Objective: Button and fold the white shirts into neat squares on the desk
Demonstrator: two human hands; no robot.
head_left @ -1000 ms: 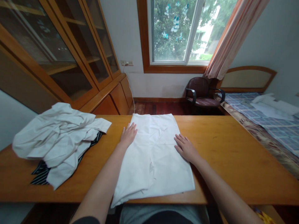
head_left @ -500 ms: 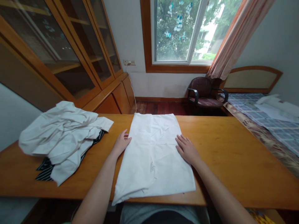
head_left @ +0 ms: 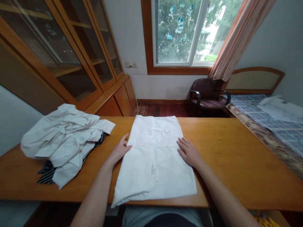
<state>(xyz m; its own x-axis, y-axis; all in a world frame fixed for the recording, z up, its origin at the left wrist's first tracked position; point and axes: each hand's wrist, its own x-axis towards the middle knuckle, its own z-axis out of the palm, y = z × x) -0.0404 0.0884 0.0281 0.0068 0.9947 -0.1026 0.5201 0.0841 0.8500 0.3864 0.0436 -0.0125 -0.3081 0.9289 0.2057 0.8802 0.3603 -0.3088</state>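
From the head camera, a white cloth (head_left: 155, 157) lies flat in the middle of the wooden worktop (head_left: 236, 164). It is folded into a long shape. Its near end hangs a little over the worktop's front edge.

The left hand (head_left: 120, 148) is at the left edge of the white cloth. Its fingers are bent a little and its thumb touches the cloth. I cannot tell if it has hold of the edge or only rests there.

The right hand (head_left: 189, 153) lies flat and open on the right side of the white cloth, fingers spread. It holds nothing.

To the left, well apart from the hands, a messy pile of white clothes (head_left: 63, 135) sits on the worktop. A dark striped cloth (head_left: 44, 171) peeks out from under it.

Behind the worktop stand a wooden cabinet (head_left: 71, 63) with glass doors, a dark chair (head_left: 205, 94) under the window (head_left: 180, 31), and a bed (head_left: 272, 123) on the right.
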